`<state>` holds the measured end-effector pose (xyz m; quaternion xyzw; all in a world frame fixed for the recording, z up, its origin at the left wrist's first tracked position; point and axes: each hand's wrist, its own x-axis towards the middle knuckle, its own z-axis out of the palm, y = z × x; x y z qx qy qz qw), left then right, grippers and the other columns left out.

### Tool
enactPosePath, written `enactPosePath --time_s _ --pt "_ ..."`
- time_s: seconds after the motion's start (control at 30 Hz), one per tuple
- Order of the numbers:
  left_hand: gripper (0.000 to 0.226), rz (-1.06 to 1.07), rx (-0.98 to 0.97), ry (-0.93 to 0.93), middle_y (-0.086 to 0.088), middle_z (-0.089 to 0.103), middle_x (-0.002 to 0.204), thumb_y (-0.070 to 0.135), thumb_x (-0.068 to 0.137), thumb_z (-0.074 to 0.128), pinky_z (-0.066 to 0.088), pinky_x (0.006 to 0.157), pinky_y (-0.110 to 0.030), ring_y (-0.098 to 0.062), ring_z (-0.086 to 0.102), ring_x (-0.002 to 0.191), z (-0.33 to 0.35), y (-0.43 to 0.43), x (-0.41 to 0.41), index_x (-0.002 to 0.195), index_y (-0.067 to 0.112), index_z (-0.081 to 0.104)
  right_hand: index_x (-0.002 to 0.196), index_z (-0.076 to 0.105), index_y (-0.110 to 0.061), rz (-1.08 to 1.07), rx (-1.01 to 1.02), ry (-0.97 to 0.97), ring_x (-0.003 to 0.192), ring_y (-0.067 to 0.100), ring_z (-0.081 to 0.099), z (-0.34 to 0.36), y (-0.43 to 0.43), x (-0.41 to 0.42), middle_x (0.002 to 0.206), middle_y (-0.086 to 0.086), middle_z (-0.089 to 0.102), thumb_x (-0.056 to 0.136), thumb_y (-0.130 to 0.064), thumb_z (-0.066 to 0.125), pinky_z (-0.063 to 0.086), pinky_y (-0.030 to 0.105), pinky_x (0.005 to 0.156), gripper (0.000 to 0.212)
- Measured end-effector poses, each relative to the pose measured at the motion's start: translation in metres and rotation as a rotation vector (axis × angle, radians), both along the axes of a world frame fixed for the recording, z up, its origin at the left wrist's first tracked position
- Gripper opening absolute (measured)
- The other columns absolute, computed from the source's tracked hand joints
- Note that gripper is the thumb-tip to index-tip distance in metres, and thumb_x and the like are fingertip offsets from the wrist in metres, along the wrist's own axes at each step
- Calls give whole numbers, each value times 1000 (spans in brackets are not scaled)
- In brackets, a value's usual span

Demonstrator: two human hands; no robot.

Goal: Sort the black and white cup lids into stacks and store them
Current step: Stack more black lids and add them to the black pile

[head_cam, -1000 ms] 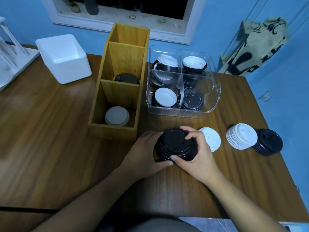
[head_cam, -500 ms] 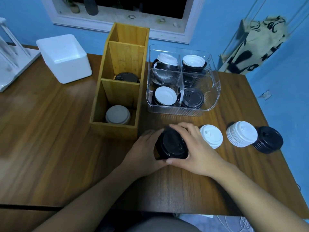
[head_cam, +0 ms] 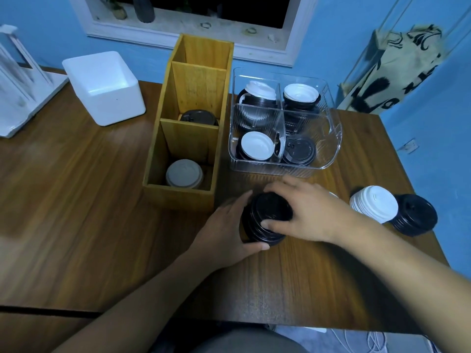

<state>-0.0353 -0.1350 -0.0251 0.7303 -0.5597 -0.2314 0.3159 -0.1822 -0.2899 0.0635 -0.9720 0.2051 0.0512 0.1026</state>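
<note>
A stack of black lids (head_cam: pixel 265 220) stands on the wooden table (head_cam: pixel 76 212) just in front of the wooden organizer (head_cam: pixel 188 128). My left hand (head_cam: pixel 226 230) cups its left side and my right hand (head_cam: pixel 308 212) grips it from the right and top. To the right sit a white lid stack (head_cam: pixel 373 207) and a black lid stack (head_cam: pixel 414 215). The organizer holds a black lid (head_cam: pixel 198 118) in its middle bin and a white lid (head_cam: pixel 184 173) in its near bin. A clear tray (head_cam: pixel 331 138) holds mixed black and white lids.
A white foam box (head_cam: pixel 104 87) sits at the back left, beside a white rack (head_cam: pixel 17 85). The blue wall and a window sill run behind the table. A patterned bag (head_cam: pixel 392 70) hangs at the right. The table's right edge lies close to the lid stacks.
My right hand has slid over the top of the black stack and now hides the single white lid beside it. The left hand stays on the stack's left side.
</note>
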Motion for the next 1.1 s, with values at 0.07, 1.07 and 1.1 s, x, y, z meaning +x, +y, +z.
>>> enactPosePath --time_s 0.07,1.07,1.1 --pt "116 5 6 6 11 39 155 60 72 83 23 116 -23 -8 32 143 -2 0 0 161 30 15 114 49 -25 -152 -97 -16 95 27 64 -12 15 6 110 -2 55 76 -87 42 50 37 75 73" --pt "97 -48 -94 -53 11 49 144 61 74 80 25 111 -15 -3 39 134 -11 -2 2 153 26 37 154 29 -41 -35 377 -194 144 -7 29 -56 10 -25 162 -27 20 87 -71 53 33 19 114 77" --pt "97 -53 -98 -61 11 48 144 61 74 80 24 111 -15 -3 38 134 -11 -1 2 154 26 36 154 25 -43 -33 364 -181 144 -6 29 -58 11 -25 162 -29 16 88 -73 50 36 22 113 77"
